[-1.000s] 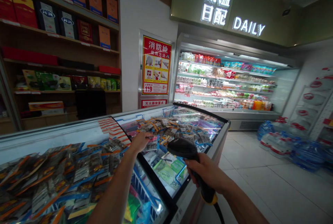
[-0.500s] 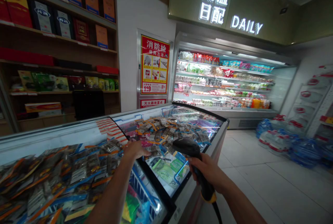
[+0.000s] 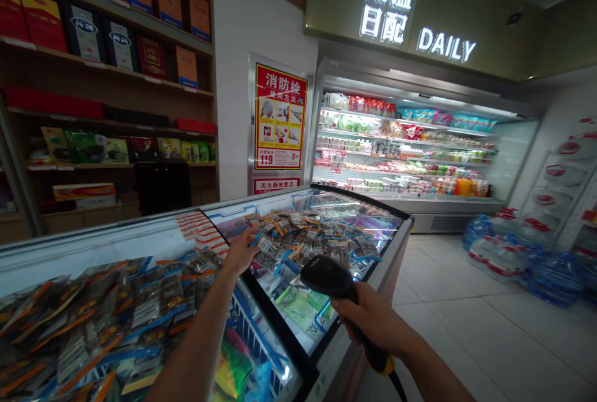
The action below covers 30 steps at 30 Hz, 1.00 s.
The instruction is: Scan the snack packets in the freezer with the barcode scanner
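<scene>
My right hand [image 3: 368,315] is wrapped around a black handheld barcode scanner [image 3: 329,277] with a yellow-trimmed grip end. The scanner's head points left, over the glass top of a chest freezer [image 3: 321,355]. Further left, my left hand [image 3: 239,255] reaches to the near-left edge of a spread of small packets [image 3: 303,234] on the glass. Its thumb and finger close on the blue edge of one packet [image 3: 255,239], partly hidden by the hand. A second, larger heap of similar packets [image 3: 153,302], with orange and blue edges, lies left of my left forearm.
Under the glass are a blue wire basket [image 3: 261,333] and green bags [image 3: 298,305]. Shelves with boxes [image 3: 84,35] stand at the left, beside a red fire-hydrant sign [image 3: 281,116]. A lit refrigerated display [image 3: 401,140] is behind; bottled water [image 3: 499,252] stands on the floor at right.
My left hand has moved slightly away from me and up to a packet's edge. The scanner has shifted a little left and tilted in my right hand. The view has turned slightly.
</scene>
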Each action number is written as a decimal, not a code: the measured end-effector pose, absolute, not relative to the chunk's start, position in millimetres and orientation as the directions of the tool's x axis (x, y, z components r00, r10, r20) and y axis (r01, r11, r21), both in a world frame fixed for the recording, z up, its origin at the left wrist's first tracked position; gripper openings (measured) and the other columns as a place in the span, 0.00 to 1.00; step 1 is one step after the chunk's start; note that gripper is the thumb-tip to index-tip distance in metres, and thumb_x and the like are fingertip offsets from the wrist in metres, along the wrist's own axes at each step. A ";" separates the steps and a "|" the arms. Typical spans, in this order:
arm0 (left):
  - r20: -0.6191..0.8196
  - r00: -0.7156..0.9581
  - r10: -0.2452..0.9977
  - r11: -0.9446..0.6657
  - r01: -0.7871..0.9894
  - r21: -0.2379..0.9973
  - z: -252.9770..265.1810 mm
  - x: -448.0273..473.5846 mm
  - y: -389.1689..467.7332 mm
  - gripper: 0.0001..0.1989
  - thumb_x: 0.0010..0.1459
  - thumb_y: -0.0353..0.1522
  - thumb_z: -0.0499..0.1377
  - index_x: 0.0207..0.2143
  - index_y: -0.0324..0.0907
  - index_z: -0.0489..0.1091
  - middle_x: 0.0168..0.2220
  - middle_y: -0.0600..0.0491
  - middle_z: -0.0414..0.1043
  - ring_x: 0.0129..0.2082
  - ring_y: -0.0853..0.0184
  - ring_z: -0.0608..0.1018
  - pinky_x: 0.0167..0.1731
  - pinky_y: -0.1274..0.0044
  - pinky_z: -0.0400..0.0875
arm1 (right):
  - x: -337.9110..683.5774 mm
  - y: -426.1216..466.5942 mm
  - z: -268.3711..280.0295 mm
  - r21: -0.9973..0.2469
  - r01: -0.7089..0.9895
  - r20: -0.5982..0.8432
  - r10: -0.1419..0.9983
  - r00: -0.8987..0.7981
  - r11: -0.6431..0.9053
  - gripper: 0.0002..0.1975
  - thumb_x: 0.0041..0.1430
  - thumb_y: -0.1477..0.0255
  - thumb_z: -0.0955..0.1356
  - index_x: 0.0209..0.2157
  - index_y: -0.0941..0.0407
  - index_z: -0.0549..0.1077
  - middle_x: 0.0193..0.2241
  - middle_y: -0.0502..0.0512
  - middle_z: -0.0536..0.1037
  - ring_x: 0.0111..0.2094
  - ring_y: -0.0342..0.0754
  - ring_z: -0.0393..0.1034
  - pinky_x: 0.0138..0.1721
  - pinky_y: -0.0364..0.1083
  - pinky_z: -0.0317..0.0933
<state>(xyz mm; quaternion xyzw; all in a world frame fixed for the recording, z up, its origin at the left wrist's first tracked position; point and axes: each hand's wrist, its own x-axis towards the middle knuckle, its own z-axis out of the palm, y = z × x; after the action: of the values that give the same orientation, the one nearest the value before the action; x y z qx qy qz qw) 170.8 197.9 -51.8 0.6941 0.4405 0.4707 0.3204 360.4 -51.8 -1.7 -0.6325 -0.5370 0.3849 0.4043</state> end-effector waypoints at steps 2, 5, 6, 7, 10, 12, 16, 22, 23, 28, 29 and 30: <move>0.353 0.179 0.918 -0.393 0.317 0.863 -49.8 170.3 196.1 0.21 0.40 0.22 0.55 0.41 0.41 0.66 0.34 0.52 0.74 0.31 0.66 0.75 0.29 0.79 0.66 | 358.1 -51.7 -4.0 -0.920 0.379 -0.062 0.991 0.123 -0.104 0.12 0.49 0.66 0.62 0.18 0.58 0.61 0.12 0.46 0.63 0.13 0.37 0.57 0.14 0.38 0.50; 0.344 0.164 0.924 -0.381 0.347 0.857 -46.6 169.5 193.5 0.23 0.41 0.23 0.55 0.44 0.41 0.65 0.37 0.51 0.73 0.33 0.66 0.75 0.30 0.79 0.66 | 356.0 -52.0 -5.4 -0.928 0.362 -0.053 0.993 0.107 -0.089 0.13 0.50 0.66 0.62 0.17 0.58 0.61 0.12 0.46 0.63 0.13 0.37 0.56 0.14 0.38 0.50; 0.342 0.161 0.926 -0.378 0.364 0.852 -45.9 169.1 193.2 0.24 0.42 0.23 0.55 0.45 0.41 0.64 0.38 0.50 0.73 0.34 0.66 0.75 0.30 0.79 0.66 | 355.8 -52.2 -4.8 -0.932 0.353 -0.051 0.994 0.101 -0.084 0.14 0.50 0.65 0.62 0.17 0.58 0.61 0.11 0.46 0.62 0.12 0.37 0.56 0.14 0.38 0.50; 0.335 0.165 0.928 -0.373 0.381 0.846 -45.6 168.8 193.3 0.24 0.42 0.22 0.54 0.46 0.41 0.63 0.39 0.50 0.73 0.34 0.66 0.75 0.30 0.79 0.66 | 355.8 -52.3 -3.5 -0.936 0.341 -0.054 0.994 0.098 -0.084 0.14 0.50 0.65 0.62 0.17 0.58 0.61 0.11 0.46 0.62 0.12 0.37 0.56 0.14 0.38 0.50; 0.320 0.215 0.923 -0.382 0.394 0.836 -46.3 168.5 195.0 0.26 0.44 0.22 0.52 0.48 0.41 0.61 0.42 0.49 0.72 0.34 0.66 0.75 0.30 0.79 0.66 | 357.5 -51.4 3.5 -0.956 0.263 -0.104 0.987 0.119 -0.132 0.15 0.49 0.63 0.62 0.18 0.58 0.61 0.11 0.46 0.62 0.12 0.37 0.56 0.13 0.39 0.51; 0.341 0.250 0.906 -0.414 0.358 0.837 -47.7 168.7 197.0 0.26 0.44 0.21 0.51 0.48 0.41 0.61 0.43 0.50 0.71 0.36 0.67 0.74 0.32 0.79 0.66 | 360.2 -49.7 9.5 -0.960 0.217 -0.152 0.980 0.131 -0.178 0.15 0.48 0.61 0.63 0.19 0.58 0.62 0.13 0.46 0.64 0.12 0.38 0.58 0.13 0.39 0.53; 0.389 0.262 0.883 -0.458 0.302 0.836 -50.4 168.6 200.2 0.27 0.42 0.20 0.51 0.47 0.42 0.62 0.41 0.52 0.73 0.40 0.65 0.73 0.36 0.79 0.66 | 368.4 -44.7 17.3 -0.944 0.268 -0.163 0.977 0.137 -0.195 0.15 0.47 0.60 0.64 0.21 0.58 0.62 0.14 0.46 0.65 0.13 0.38 0.59 0.13 0.39 0.54; 0.427 0.232 0.874 -0.485 0.347 0.803 -50.9 166.7 199.7 0.26 0.42 0.20 0.51 0.47 0.41 0.64 0.41 0.51 0.73 0.41 0.64 0.74 0.38 0.78 0.65 | 379.1 -42.9 15.0 -0.925 0.333 -0.122 0.973 0.195 -0.183 0.16 0.50 0.61 0.62 0.19 0.59 0.62 0.13 0.46 0.64 0.12 0.37 0.59 0.13 0.38 0.55; 0.428 0.233 0.873 -0.486 0.366 0.793 -50.8 166.4 199.5 0.26 0.42 0.20 0.51 0.47 0.41 0.64 0.42 0.51 0.73 0.41 0.64 0.74 0.39 0.78 0.64 | 380.2 -43.6 14.4 -0.925 0.331 -0.125 0.972 0.199 -0.187 0.16 0.50 0.61 0.62 0.19 0.59 0.62 0.13 0.47 0.64 0.12 0.38 0.59 0.13 0.38 0.55; 0.414 0.253 0.875 -0.485 0.448 0.751 -51.0 165.4 199.3 0.27 0.44 0.21 0.50 0.50 0.40 0.61 0.45 0.49 0.71 0.43 0.63 0.72 0.42 0.77 0.63 | 383.1 -49.2 14.5 -0.938 0.257 -0.170 0.955 0.241 -0.232 0.15 0.50 0.61 0.62 0.20 0.59 0.62 0.13 0.46 0.64 0.12 0.38 0.59 0.13 0.39 0.55; 0.417 0.256 0.872 -0.490 0.461 0.740 -50.9 165.3 199.0 0.27 0.44 0.21 0.49 0.50 0.40 0.61 0.46 0.49 0.70 0.44 0.63 0.72 0.43 0.77 0.62 | 383.5 -50.5 14.7 -0.942 0.236 -0.181 0.951 0.249 -0.241 0.15 0.50 0.61 0.62 0.20 0.59 0.62 0.13 0.46 0.64 0.12 0.38 0.59 0.13 0.39 0.55; 0.423 0.261 0.868 -0.497 0.474 0.727 -50.6 165.2 198.5 0.27 0.44 0.21 0.49 0.50 0.40 0.62 0.46 0.49 0.70 0.45 0.64 0.71 0.43 0.77 0.62 | 383.9 -51.7 14.9 -0.945 0.218 -0.186 0.949 0.255 -0.244 0.15 0.49 0.61 0.63 0.21 0.58 0.62 0.14 0.46 0.64 0.13 0.38 0.59 0.13 0.39 0.55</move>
<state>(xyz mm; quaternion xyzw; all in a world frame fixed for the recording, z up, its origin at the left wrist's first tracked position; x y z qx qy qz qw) 165.2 198.5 -50.6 0.7579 0.4424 0.4171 0.2363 383.9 -51.7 14.9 -0.6649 -0.4388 0.4241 0.4307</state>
